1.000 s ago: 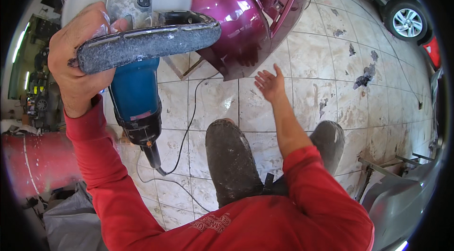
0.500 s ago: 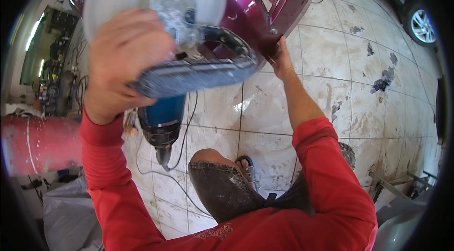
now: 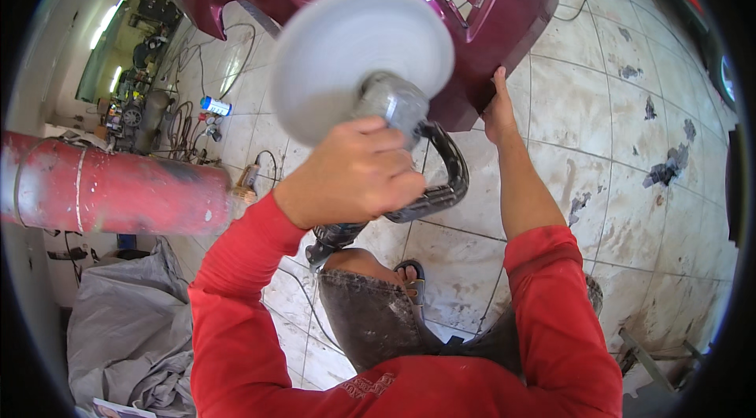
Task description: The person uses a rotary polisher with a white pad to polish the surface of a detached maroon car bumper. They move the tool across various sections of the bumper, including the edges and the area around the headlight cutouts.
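Note:
My left hand is closed around the polisher near its grey head. The wide white polishing pad is smeared by spinning. A black D-shaped handle sticks out to the right of the hand, and the tool's rear end hangs down over my knee. Behind the pad is a glossy maroon car bumper; whether pad and bumper touch I cannot tell. My right hand grips the bumper's lower right corner, thumb up along its edge, the other fingers mostly hidden.
A red gas cylinder lies across the left side. Below it is a crumpled grey cover. A blue-and-white can and hoses are on the tiled floor. A power cord runs beside my leg. A car wheel shows at far right.
My left hand and the polisher have moved right and down in the picture, and the tool has tilted. More of the bumper and cylinder shows. My right hand stays on the bumper corner.

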Demonstrator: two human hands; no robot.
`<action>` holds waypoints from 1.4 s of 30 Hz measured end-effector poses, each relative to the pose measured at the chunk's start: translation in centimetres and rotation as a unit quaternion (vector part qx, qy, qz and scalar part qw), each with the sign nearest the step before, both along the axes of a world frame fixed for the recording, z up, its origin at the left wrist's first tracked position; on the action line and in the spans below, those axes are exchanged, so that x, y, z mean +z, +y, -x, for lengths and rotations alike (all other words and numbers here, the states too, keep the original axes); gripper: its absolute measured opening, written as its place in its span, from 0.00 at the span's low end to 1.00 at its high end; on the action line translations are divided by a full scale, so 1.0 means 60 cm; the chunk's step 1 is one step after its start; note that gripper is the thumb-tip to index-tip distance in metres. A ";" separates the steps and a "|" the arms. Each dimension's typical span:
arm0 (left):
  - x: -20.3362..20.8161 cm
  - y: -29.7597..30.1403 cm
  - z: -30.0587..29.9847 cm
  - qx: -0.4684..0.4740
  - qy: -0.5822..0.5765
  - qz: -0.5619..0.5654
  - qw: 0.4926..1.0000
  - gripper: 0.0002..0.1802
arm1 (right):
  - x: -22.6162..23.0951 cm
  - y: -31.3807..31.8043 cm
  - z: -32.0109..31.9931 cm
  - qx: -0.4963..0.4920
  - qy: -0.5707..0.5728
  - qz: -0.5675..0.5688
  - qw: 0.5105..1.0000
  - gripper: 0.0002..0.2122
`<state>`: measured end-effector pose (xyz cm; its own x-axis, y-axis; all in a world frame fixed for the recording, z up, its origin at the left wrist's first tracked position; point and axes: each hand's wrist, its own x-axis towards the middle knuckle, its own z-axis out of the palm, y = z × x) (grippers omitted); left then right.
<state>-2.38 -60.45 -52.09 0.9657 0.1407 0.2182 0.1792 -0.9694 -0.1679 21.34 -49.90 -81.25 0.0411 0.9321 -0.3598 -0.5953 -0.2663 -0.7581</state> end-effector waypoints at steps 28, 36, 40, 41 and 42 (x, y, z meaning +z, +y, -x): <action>-0.085 -0.034 -0.017 -0.057 0.076 0.053 0.994 0.08 | 0.040 -0.021 0.007 -0.016 -0.013 0.036 0.999 0.60; -0.237 -0.051 -0.026 -0.074 0.077 0.081 0.991 0.09 | 0.041 -0.029 -0.003 0.027 0.005 0.007 1.000 0.60; -0.225 -0.054 -0.010 -0.044 0.068 0.087 0.993 0.08 | 0.026 -0.013 -0.010 0.021 -0.019 0.019 0.999 0.61; -0.218 -0.051 -0.002 -0.040 0.063 0.085 0.994 0.08 | 0.020 -0.008 -0.015 0.017 -0.025 0.022 0.999 0.62; -0.213 -0.049 0.010 -0.034 0.059 0.087 0.994 0.08 | 0.017 -0.006 -0.017 0.015 -0.027 0.021 0.999 0.62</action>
<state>-2.96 -63.41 -64.89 0.9917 0.0997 0.0806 0.1011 -0.9948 -0.0123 22.37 -50.26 -80.26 0.0333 0.9177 -0.3960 -0.5450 -0.3154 -0.7768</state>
